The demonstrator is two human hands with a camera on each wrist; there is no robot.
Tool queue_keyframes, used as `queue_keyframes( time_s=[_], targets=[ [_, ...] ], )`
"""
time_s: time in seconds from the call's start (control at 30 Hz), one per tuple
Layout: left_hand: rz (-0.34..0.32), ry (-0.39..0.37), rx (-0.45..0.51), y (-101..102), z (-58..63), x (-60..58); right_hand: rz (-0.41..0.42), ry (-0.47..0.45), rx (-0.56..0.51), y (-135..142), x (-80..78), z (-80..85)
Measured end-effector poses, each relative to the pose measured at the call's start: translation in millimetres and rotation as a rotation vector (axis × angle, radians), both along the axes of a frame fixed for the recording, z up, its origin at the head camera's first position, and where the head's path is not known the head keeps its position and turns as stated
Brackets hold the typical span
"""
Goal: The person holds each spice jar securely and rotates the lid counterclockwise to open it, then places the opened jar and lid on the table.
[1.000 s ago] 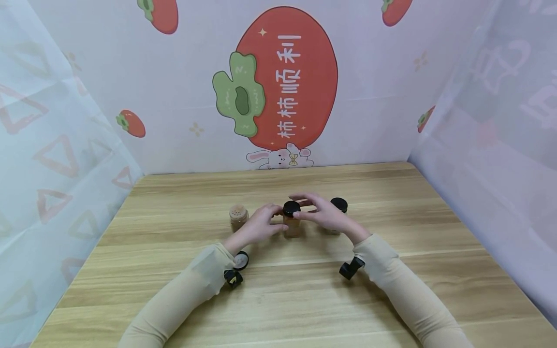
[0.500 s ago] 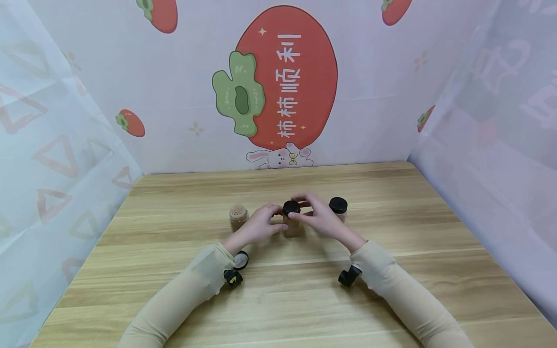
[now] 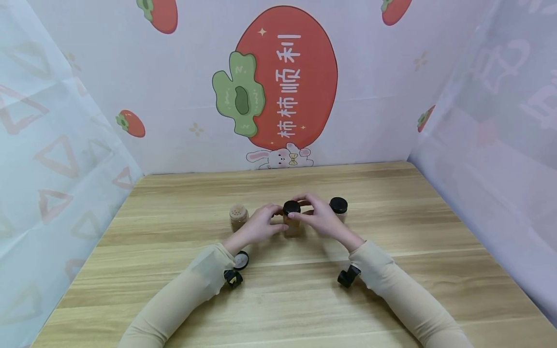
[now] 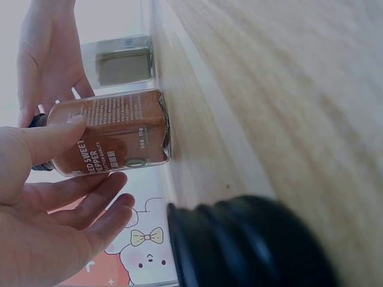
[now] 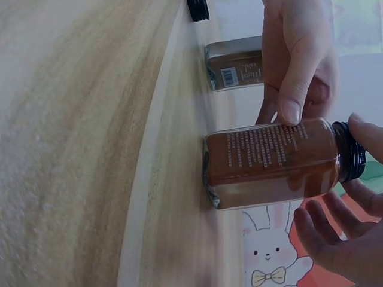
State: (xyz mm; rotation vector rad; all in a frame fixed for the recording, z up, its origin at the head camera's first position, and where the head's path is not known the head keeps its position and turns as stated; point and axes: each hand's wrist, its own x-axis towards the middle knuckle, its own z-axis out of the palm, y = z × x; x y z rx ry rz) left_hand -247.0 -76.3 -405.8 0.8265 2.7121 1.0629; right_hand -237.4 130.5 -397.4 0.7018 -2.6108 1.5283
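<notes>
A square glass spice jar (image 3: 292, 229) of reddish-brown powder stands upright on the table, its label reading "sweet pepper" in the left wrist view. My left hand (image 3: 259, 223) holds its body between thumb and fingers. On top is a ribbed black cap (image 5: 352, 152), which my right hand (image 3: 321, 217) pinches with the thumb in front and fingers behind. Left of my left hand stands a second jar (image 3: 238, 215) whose perforated shaker top shows. Behind my right hand is a third jar (image 3: 338, 207) with a black cap and pale contents.
A loose black cap (image 3: 241, 260) lies with its pale inside showing, close to my left wrist. Dark wrist cameras sit under both sleeves. The wooden table (image 3: 287, 309) ends at a printed cloth backdrop (image 3: 370, 121), with cloth sides left and right.
My right hand has turned slightly on the cap; its thumb has shifted left and its wrist has come a little nearer me, uncovering more of the third jar. My left hand has stayed still.
</notes>
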Motion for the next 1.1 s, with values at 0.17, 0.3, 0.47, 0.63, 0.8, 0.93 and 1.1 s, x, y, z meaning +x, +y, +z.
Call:
queue_keyframes(
  time_s=[0.17, 0.3, 0.47, 0.63, 0.8, 0.93, 1.1],
  targets=[
    [-0.004, 0.003, -0.003, -0.6, -0.6, -0.7, 0.009, 0.004, 0.013, 2.5, -1.0, 2.9],
    [-0.008, 0.005, 0.001, -0.7, 0.3, 0.0, 0.037, -0.005, 0.027, 4.8, -1.5, 5.5],
    [-0.01, 0.009, 0.003, -0.6, -0.5, -0.9, 0.085, 0.002, 0.076, 6.9, -3.4, 8.7],
    [-0.012, 0.015, 0.002, -0.7, -1.1, -1.9, 0.136, -0.028, 0.11, 9.8, -7.3, 11.4],
    [-0.015, 0.021, -0.001, -1.1, -0.2, -1.3, 0.169, -0.063, 0.131, 11.4, -8.4, 14.9],
    [-0.012, 0.019, 0.003, -1.2, -0.4, -1.4, 0.177, -0.063, 0.148, 12.2, -8.0, 16.5],
    [-0.011, 0.014, 0.0, -0.9, -1.4, -1.7, 0.184, -0.046, 0.158, 12.6, -7.9, 15.6]
  ],
)
